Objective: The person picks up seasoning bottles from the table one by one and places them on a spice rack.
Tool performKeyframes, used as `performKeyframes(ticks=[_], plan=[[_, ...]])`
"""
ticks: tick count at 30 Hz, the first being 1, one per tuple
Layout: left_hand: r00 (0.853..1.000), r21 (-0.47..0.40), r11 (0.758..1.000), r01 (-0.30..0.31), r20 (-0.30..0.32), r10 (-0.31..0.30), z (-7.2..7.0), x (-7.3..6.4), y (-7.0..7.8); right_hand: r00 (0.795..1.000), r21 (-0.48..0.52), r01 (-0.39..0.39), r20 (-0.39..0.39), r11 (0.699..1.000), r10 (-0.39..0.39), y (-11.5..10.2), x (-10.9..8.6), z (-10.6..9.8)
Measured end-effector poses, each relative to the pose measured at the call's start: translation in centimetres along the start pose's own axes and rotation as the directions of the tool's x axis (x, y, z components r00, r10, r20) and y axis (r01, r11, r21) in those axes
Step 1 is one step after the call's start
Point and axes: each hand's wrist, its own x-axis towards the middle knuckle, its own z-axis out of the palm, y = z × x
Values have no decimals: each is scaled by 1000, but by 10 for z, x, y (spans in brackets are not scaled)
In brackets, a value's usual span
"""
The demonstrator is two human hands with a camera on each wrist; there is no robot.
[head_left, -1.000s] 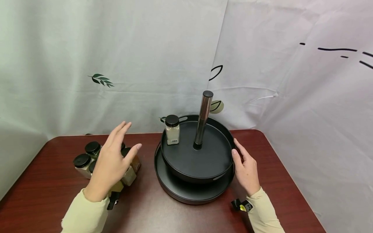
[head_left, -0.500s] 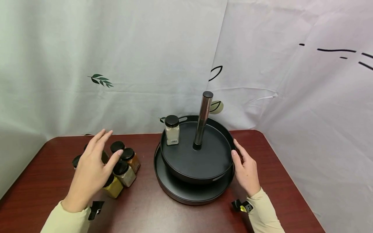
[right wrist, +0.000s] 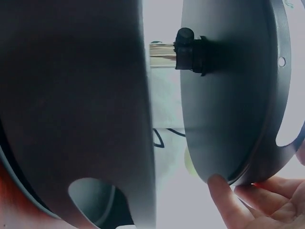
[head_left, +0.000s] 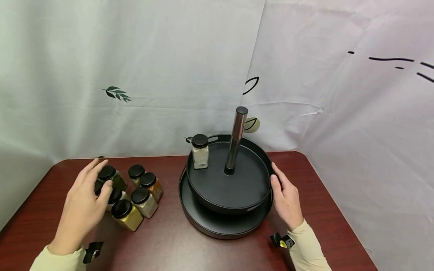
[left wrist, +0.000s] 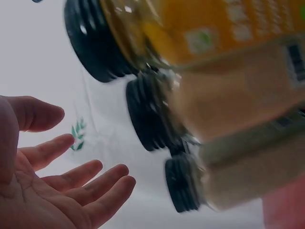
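Observation:
My left hand (head_left: 81, 203) is held above the left part of the table, fingers spread and relaxed, with nothing in it. Just right of it stand several black-lidded spice jars, among them a yellow one (head_left: 130, 217), an orange-brown one (head_left: 155, 187) and a pale one (head_left: 146, 205). The left hand partly covers the leftmost jars. A black two-tier round tray rack (head_left: 234, 192) with a metal post (head_left: 236, 139) is at centre. My right hand (head_left: 287, 199) holds its upper tray (right wrist: 238, 95) by the right rim, fingertips reaching the underside. One white-filled jar (head_left: 201, 155) stands on that tray at the back left.
The lower tray (head_left: 220, 229) sits on the red-brown table (head_left: 169, 252), extending forward below the upper one. A pale curtain (head_left: 169, 75) with leaf prints hangs behind the table's back edge.
My left hand has moved left across the jars, uncovering the ones on the right of the group. The right hand stays at the upper tray's rim, and the jar on the tray has not moved.

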Motion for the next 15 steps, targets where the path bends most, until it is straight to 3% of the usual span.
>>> performKeyframes(ticks=[6,15], plan=[[999,50,998,33,15,-34,-4,-6,-19,1000,5,17,-3,1000,-17,1,-2,0],[994,34,994,103,39,-104,-8,-11,-35,1000,7,10,8,1000,-10,0,-3,-1]])
